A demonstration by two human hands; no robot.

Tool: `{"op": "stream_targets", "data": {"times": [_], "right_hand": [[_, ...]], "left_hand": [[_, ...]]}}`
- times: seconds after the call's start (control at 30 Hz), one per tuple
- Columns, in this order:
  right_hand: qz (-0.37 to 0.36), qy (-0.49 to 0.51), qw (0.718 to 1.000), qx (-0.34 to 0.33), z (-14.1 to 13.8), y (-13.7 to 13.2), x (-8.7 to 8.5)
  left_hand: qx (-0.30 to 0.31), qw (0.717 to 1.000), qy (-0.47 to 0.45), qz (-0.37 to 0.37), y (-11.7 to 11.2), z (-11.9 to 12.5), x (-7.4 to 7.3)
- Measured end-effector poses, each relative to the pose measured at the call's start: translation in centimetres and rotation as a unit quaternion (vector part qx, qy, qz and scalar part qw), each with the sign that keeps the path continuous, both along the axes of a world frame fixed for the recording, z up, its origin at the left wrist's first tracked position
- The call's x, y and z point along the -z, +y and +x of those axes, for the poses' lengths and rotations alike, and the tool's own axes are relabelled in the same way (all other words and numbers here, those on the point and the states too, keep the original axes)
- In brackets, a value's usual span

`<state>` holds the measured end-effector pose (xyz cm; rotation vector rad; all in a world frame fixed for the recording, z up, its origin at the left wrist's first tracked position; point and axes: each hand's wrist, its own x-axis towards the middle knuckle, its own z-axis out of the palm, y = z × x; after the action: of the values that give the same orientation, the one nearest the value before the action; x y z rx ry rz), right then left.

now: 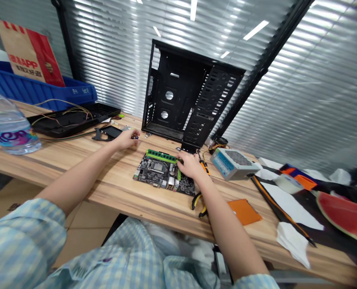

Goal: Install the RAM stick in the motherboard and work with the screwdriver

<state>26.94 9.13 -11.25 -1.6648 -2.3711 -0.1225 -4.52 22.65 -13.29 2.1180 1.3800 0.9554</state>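
A motherboard lies flat on the wooden table, with a green memory stick along its far edge and a square processor socket near its middle. My right hand is at the board's far right corner, thumb and fingers bent around the edge beside the memory stick's end; its fingertips are partly hidden. Beyond the board's left corner, my left hand hovers close to the table. Its fingers are curled around a small dark bluish thing too small to name.
A black computer case stands open behind the board. To the right are a power supply, yellow-black pliers and an orange sheet. On the left are a black panel, a water bottle and a blue bin.
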Motion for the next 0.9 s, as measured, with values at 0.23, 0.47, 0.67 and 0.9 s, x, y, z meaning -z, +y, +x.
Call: {"op": "stream_targets", "data": {"times": [0.23,0.47,0.67,0.9], "right_hand": [[-0.005,0.003,1.0,0.003,-0.1,-0.1,-0.2],[0.003,0.003,1.0,0.0,0.0,0.0,0.0],[0.008,0.012,1.0,-0.001,0.0,0.1,0.1],[0.005,0.007,1.0,0.0,0.0,0.0,0.1]], "left_hand": [[0.001,0.998,0.055,0.02,-0.8,-0.1,-1.1],[-0.002,0.996,0.058,0.062,-0.7,-0.5,-1.4],[0.005,0.997,0.066,0.043,-0.9,-0.5,-1.7],[0.005,0.997,0.069,0.037,-0.9,-0.7,-1.9]]}}
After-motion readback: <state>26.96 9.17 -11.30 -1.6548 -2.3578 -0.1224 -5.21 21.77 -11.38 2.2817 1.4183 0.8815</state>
